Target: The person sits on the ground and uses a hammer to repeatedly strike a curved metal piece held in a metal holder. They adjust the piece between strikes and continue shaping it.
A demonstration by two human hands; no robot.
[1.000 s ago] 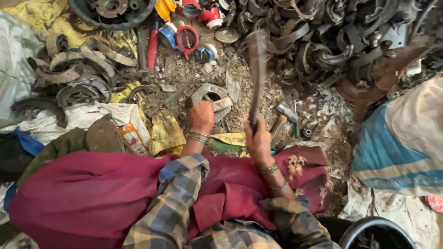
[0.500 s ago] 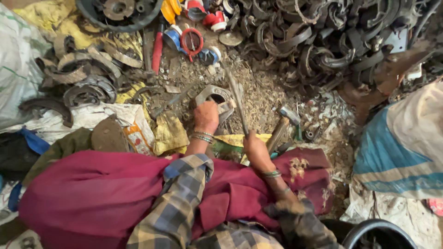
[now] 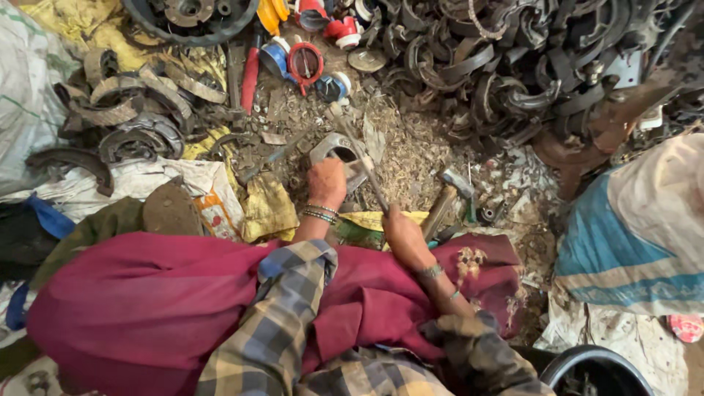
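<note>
My left hand (image 3: 327,182) presses down on a curved grey metal piece (image 3: 336,150) lying on the debris-covered ground. My right hand (image 3: 400,233) grips the handle of a long thin metal tool (image 3: 359,150), whose far end rests on or just above the metal piece. Bangles circle both wrists. A hammer (image 3: 446,196) with a wooden handle lies just right of my right hand. Dark red cloth (image 3: 154,308) covers my lap.
A large pile of curved dark metal parts (image 3: 513,66) fills the upper right. More curved pieces (image 3: 125,110) lie at the upper left. Red and blue round parts (image 3: 304,55) sit at the top. A blue-and-white sack (image 3: 631,235) is at the right, a black bucket (image 3: 598,370) at the bottom right.
My right hand has swung the long tool down from a raised position onto the metal piece. My left hand has stayed on the piece.
</note>
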